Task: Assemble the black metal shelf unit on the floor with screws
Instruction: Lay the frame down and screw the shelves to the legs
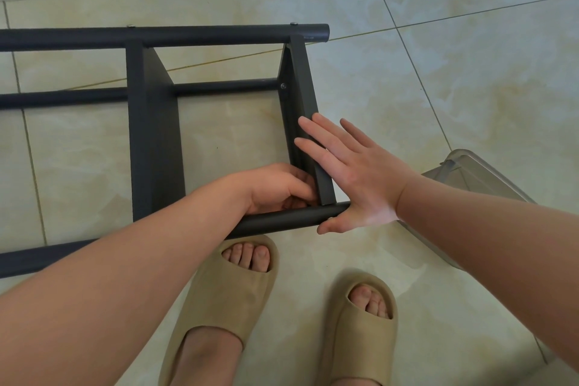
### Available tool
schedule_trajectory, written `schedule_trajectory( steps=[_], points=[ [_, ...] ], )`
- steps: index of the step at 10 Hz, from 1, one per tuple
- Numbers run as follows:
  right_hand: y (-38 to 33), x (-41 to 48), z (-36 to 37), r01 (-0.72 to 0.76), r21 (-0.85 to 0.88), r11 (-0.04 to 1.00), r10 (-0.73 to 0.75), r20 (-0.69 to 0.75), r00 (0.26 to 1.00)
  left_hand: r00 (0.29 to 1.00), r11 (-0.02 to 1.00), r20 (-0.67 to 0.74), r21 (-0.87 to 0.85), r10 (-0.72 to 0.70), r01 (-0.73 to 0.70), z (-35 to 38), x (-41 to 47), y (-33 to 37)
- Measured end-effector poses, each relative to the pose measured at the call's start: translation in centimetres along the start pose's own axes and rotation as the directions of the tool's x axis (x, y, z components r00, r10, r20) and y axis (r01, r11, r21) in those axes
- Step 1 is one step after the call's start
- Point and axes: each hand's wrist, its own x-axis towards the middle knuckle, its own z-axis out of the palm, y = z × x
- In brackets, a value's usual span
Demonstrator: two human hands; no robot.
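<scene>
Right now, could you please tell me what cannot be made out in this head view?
Head view: whether the left hand holds a screw in its grip at the end panel corner; its curled fingers hide it.
Head view: the shelf frame runs off the left edge.
Head view: the clear container is partly behind the right forearm; contents unclear.

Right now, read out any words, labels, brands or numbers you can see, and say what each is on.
None can be read. The black metal shelf unit, the tan slippers, the clear plastic container and the floor tiles show no print, label or number.
</scene>
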Motion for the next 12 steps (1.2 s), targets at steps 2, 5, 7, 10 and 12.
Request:
schedule_trajectory(
  steps=[2, 5, 7, 10, 12],
  points=[
    [0.03, -0.02, 0.0, 0.003, 0.002, 1.0, -0.003, -0.005, 1.0, 0.999, 0.995, 0.04, -0.097, -0.029, 0.033, 0.16, 0.01, 0.2],
    [0.01, -0.03, -0.02, -0.001, 0.0, 1.0, 0.001, 0.003, 1.0, 1.0, 1.0, -0.006, -0.006, -0.004, 0.004, 0.34, -0.36, 0.4],
    [0.02, -0.03, -0.04, -0.001, 0.002, 1.0, 0.001, 0.006, 1.0, 1.0, 0.999, 0.006, -0.054, -0.006, 0.006, 0.26, -0.41, 0.49],
    [0.03, -0.04, -0.08, -0.004, 0.004, 1.0, 0.004, 0.012, 1.0, 0.996, 0.992, 0.073, -0.113, -0.044, 0.052, 0.1, -0.22, 0.36],
    [0.03, -0.03, 0.07, 0.001, 0.006, 1.0, -0.001, -0.004, 1.0, 0.999, 0.999, -0.001, 0.007, -0.033, 0.033, 0.34, -0.31, 0.21]
  ],
)
